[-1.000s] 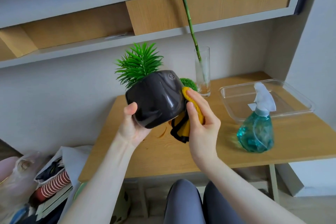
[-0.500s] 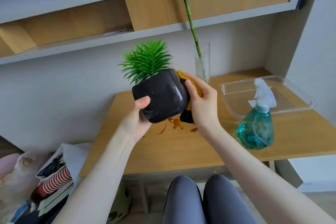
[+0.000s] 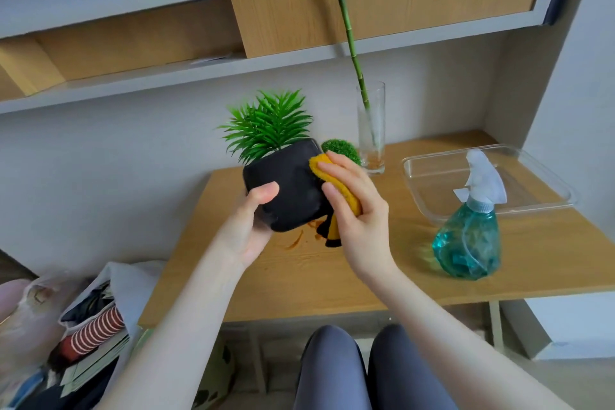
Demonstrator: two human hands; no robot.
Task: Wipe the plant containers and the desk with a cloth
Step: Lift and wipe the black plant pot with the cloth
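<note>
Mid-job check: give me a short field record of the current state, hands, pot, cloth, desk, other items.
left hand: grips black pot, lifted above desk
right hand: presses yellow cloth on pot's side
desk: brown stains below the pot
glass vase: upright at back, green stem inside
spray bottle: upright on desk, right
clear tray: behind the bottle

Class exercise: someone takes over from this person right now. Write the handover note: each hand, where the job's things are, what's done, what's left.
Left hand grips the black plant pot, held tilted above the desk.
Right hand presses the yellow cloth against the pot's side.
Glass vase with the green stem stands at the back; spray bottle stands to the right.
Done: pot wipe under way.
Left: vase, brown smears on the desk.
</note>
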